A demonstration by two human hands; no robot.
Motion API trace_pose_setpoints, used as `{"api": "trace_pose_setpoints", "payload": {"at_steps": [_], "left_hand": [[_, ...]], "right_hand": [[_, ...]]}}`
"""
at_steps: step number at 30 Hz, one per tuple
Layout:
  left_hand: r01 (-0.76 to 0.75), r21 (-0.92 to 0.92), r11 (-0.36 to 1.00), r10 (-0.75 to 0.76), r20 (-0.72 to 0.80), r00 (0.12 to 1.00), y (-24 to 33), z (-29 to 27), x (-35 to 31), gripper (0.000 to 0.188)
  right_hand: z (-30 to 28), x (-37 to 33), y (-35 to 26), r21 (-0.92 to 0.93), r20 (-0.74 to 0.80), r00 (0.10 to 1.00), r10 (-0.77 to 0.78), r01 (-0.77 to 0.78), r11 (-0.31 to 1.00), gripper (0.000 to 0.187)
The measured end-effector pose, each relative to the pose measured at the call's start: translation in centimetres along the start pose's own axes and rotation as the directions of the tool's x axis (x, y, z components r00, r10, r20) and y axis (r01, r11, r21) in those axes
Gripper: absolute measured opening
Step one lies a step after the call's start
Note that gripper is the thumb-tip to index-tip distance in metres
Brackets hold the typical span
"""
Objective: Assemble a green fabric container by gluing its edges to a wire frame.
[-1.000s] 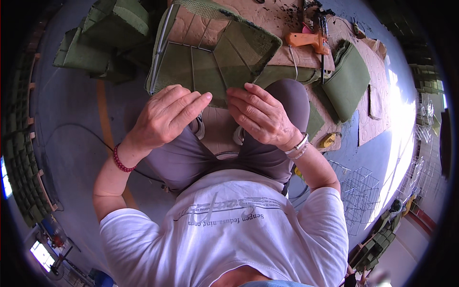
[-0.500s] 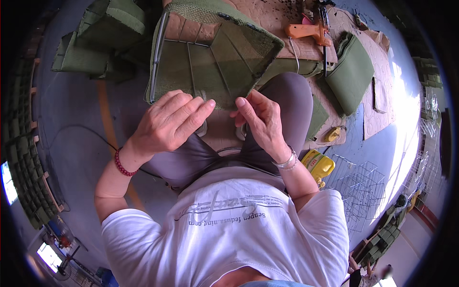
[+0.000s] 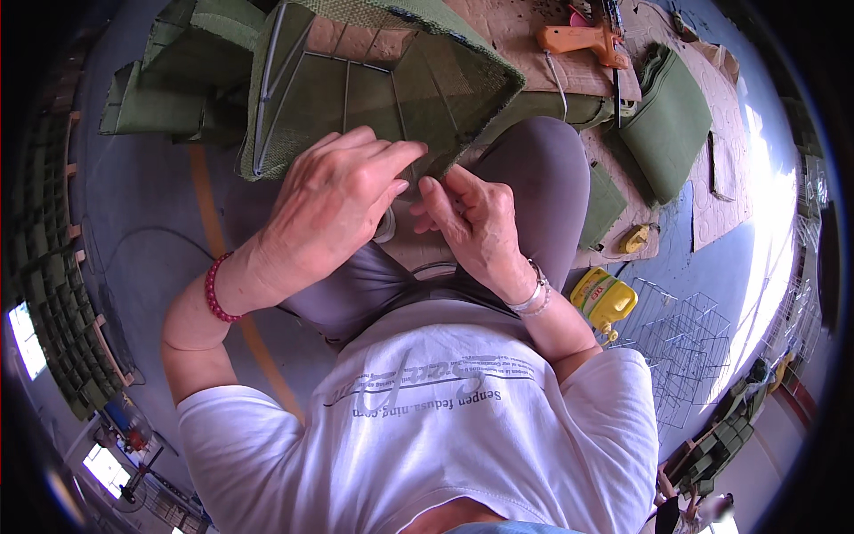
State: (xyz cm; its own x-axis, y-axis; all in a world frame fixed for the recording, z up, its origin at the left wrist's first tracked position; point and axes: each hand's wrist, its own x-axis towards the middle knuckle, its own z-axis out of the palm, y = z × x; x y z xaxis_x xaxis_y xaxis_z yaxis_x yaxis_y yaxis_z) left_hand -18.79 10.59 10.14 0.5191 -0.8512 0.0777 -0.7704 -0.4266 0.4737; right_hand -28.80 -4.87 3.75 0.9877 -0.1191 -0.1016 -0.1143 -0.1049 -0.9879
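Observation:
A green woven-fabric basket (image 3: 356, 98) with a thin metal wire frame inside tilts above my lap, its open side toward me. My left hand (image 3: 325, 209) is bent over the near rim, fingers on the inner side and thumb lower down, closed on the fabric edge. At the right end of that rim, my right hand (image 3: 480, 231) pinches the corner between thumb and forefinger, the other fingers curled. The fingertips of both hands are close together. The left hand covers part of the rim.
An orange glue gun (image 3: 578, 43) lies on cardboard at the upper right, beside folded green fabric (image 3: 667, 125). A yellow bottle (image 3: 605, 298) and wire frames (image 3: 680, 347) sit right of me. More green fabric pieces (image 3: 209, 53) stand upper left. A cable (image 3: 160, 233) crosses the floor.
My left hand has slid right along the rim, toward my right hand, and a little upward. The basket has shifted slightly left and up. My right hand stays at the corner.

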Motion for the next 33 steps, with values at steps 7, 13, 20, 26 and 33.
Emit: {"api": "trace_pose_setpoints", "payload": {"at_steps": [7,13,20,26,33], "left_hand": [[0.155,-0.185,0.971,-0.125,0.163,0.979,-0.8,-0.2,1.5,0.039],[0.276,-0.305,0.911,-0.197,0.266,0.944,-0.4,-0.8,2.3,0.048],[0.240,-0.252,0.937,-0.188,0.213,0.959,-0.3,-0.9,2.3,0.058],[0.196,-0.263,0.945,-0.145,0.204,0.968,-0.9,-0.7,2.3,0.062],[0.278,-0.320,0.906,-0.214,0.221,0.952,-0.6,-1.0,2.6,0.066]], "right_hand": [[0.1,0.0,0.4,0.029,-0.012,1.000,0.011,-0.011,1.000,0.021],[0.1,0.0,0.0,0.047,-0.031,1.000,0.003,-0.001,0.999,0.023],[0.3,0.1,-0.1,0.069,-0.044,0.999,0.002,0.001,0.998,0.027],[0.5,0.1,-0.1,0.085,-0.060,0.998,0.010,-0.005,0.996,0.024],[0.6,0.2,-0.1,0.077,-0.067,0.998,0.019,-0.013,0.997,0.025]]}}
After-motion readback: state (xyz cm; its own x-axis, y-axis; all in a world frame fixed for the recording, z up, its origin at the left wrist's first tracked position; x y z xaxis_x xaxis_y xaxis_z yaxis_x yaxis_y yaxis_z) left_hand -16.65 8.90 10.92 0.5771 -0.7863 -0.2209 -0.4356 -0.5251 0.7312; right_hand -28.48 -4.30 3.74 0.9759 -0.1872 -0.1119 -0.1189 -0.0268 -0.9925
